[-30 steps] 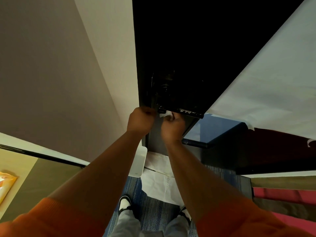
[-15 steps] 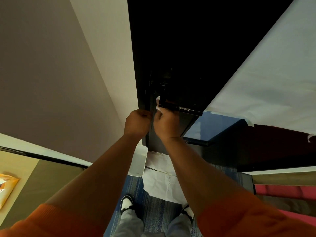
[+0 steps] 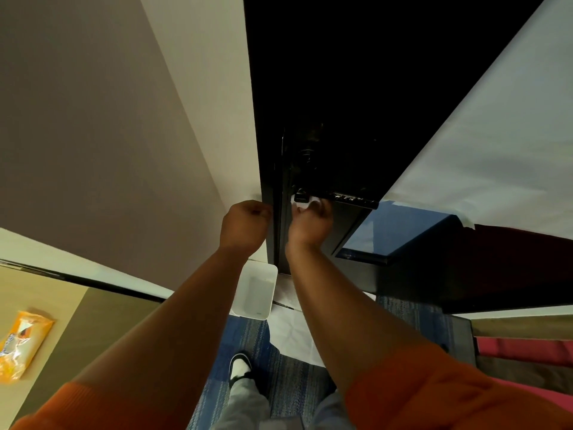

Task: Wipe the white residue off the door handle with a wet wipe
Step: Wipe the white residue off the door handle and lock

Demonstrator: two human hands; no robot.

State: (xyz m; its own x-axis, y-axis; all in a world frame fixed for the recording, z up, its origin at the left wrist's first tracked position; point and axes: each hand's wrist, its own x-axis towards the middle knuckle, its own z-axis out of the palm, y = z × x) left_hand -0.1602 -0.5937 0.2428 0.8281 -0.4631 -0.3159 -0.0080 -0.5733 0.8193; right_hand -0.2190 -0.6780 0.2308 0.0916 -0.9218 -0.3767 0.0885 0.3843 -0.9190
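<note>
The black door handle juts out from the dark door and runs to the right. My right hand is closed around a white wet wipe and presses it against the handle's left end, near the lock plate. My left hand is curled into a fist against the door's edge, just left of the right hand; whether it grips the edge is hidden. The handle is too dark to show any residue.
A white bin stands on the floor below my hands, next to white paper on blue carpet. An orange wipes pack lies on a surface at the far left. White sheeting hangs at the right.
My right hand slid the wipe from under the handle's middle to its left end. The left hand stayed at the door's edge. The view shifted slightly.
</note>
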